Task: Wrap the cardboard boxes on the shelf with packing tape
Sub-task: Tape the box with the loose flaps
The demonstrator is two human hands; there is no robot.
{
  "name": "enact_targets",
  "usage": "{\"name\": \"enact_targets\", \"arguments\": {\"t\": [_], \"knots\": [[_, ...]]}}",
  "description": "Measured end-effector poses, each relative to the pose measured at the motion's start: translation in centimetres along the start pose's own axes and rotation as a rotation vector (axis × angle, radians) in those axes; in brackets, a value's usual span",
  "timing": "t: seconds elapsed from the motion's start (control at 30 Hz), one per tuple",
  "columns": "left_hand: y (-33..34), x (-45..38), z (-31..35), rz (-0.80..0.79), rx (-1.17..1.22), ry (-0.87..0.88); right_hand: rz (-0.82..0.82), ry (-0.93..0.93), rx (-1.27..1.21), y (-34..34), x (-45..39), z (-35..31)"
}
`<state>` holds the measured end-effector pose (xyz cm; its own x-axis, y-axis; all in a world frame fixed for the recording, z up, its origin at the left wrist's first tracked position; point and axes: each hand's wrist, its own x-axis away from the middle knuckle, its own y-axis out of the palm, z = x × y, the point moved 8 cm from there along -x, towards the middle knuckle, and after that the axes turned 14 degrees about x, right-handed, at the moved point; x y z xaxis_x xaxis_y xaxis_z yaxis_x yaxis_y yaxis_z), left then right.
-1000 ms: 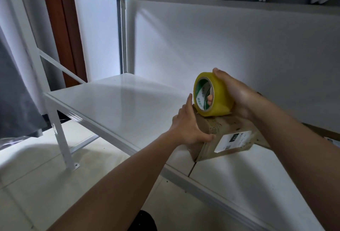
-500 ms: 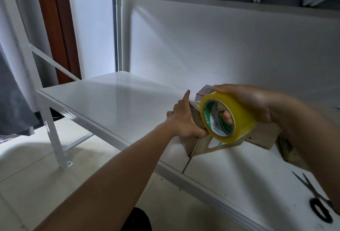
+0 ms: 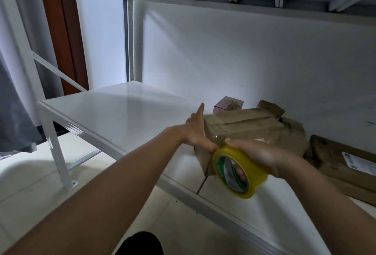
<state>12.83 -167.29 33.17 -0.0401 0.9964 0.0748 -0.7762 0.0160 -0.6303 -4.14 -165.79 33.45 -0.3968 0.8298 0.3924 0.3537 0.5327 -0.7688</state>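
Just right of the frame's centre, a cardboard box point(image 3: 252, 126) sits on the white shelf point(image 3: 122, 116), glossy bands of clear tape already showing across its top and near end. The left hand point(image 3: 196, 130) presses flat against the box's left end with straight fingers, thumb tucked at the lower corner. The right hand point(image 3: 258, 155) grasps a yellow roll of packing tape point(image 3: 238, 172), fingers curled through its core, held at the box's near lower corner above the shelf edge. By my reading, this box is partway wrapped, with a pass running round its near end. At the right edge lies a flat brown parcel point(image 3: 345, 163) with a white label, and behind the box a small box point(image 3: 227, 105); whether either carries tape I cannot tell.
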Motion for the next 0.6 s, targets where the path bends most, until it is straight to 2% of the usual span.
{"name": "enact_targets", "arguments": {"t": [0.13, 0.17, 0.23, 0.3, 0.37, 0.5, 0.6], "knots": [[-0.5, 0.1, 0.2, -0.263, -0.263, -0.165, 0.014, -0.009, -0.096, 0.3, -0.4, 0.4], [-0.9, 0.3, 0.3, -0.297, -0.284, -0.200, 0.012, -0.008, -0.125, 0.4, -0.4, 0.7], [-1.8, 0.5, 1.9, -0.311, -0.178, -0.210, -0.006, -0.014, -0.160, 0.7, -0.6, 1.1], [-2.6, 0.4, 4.7, -0.225, -0.069, -0.098, 0.008, -0.002, -0.209, 1.1, -1.0, 1.4], [-1.9, 0.2, 6.7, -0.127, -0.064, 0.013, 0.008, 0.023, -0.255, 1.7, -1.2, 1.7], [2.0, -0.6, 5.5, 0.036, -0.340, 0.029, -0.028, 0.024, -0.341, 3.1, -1.5, 2.4], [1.5, -1.2, 4.8, 0.130, -0.374, 0.062, 0.015, 0.021, -0.358, 3.3, -2.0, 2.4]]}}
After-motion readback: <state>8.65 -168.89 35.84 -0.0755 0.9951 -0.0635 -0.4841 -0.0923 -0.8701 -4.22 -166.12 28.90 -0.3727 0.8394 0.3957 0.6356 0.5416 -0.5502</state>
